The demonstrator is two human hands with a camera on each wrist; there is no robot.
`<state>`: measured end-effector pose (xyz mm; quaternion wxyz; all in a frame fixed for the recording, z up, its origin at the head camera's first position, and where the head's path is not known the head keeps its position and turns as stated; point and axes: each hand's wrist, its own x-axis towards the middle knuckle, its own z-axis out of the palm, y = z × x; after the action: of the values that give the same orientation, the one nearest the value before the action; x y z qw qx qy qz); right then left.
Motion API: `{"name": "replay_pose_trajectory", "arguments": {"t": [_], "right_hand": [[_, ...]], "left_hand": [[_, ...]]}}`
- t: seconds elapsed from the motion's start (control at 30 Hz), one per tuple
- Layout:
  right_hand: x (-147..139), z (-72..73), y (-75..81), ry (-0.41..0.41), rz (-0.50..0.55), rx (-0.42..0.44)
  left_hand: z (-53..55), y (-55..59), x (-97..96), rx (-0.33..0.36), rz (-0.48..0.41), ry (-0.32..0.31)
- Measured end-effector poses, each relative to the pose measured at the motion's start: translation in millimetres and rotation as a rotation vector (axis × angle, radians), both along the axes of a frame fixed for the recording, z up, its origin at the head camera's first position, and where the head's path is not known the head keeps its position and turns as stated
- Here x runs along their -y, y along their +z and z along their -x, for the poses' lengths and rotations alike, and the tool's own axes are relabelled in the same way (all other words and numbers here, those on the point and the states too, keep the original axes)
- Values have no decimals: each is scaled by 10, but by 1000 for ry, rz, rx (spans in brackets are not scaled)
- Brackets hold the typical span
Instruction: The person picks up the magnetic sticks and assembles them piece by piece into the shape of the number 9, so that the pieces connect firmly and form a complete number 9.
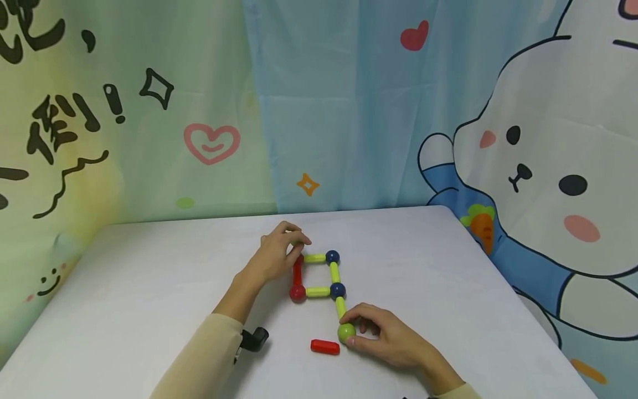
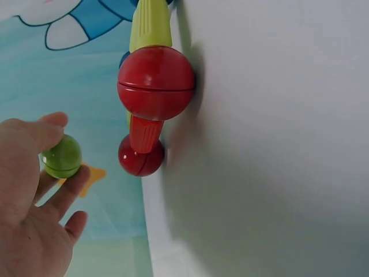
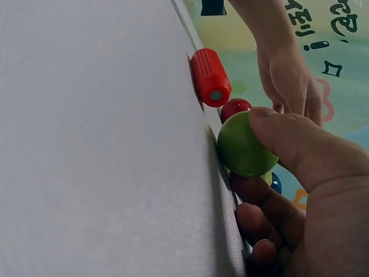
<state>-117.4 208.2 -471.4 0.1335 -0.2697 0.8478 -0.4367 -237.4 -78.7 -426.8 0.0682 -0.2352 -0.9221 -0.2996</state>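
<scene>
My left hand point(image 1: 276, 254) pinches a green ball point(image 2: 61, 157) between thumb and fingers, above the far left corner of a square of magnetic rods and balls. Two red balls point(image 1: 297, 293) joined by a red rod point(image 1: 297, 274) form its left side. Blue balls point(image 1: 338, 290) mark the right corners, linked by yellow-green rods point(image 1: 318, 292). Another yellow-green rod point(image 1: 341, 306) runs from the near blue ball toward me, to a second green ball point(image 1: 346, 333). That ball is held between the thumb and fingers of my right hand point(image 1: 386, 335).
A loose red rod point(image 1: 325, 347) lies left of the near green ball; its metal end shows in the right wrist view. The white table point(image 1: 124, 310) extends around the pieces. Behind it hangs a printed curtain point(image 1: 339, 111). A black device point(image 1: 255, 339) sits at the left wrist.
</scene>
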Motion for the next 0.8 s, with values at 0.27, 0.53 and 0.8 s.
{"name": "replay_pose_trajectory", "arguments": {"t": [0.27, 0.53, 0.8], "right_hand": [[38, 12, -11, -5, -8, 9], [49, 28, 0, -14, -26, 36], [45, 8, 10, -20, -25, 52]], "left_hand": [[-192, 4, 163, 7, 5, -12], [-425, 1, 336, -26, -6, -60], [-571, -22, 419, 34, -5, -93]]}}
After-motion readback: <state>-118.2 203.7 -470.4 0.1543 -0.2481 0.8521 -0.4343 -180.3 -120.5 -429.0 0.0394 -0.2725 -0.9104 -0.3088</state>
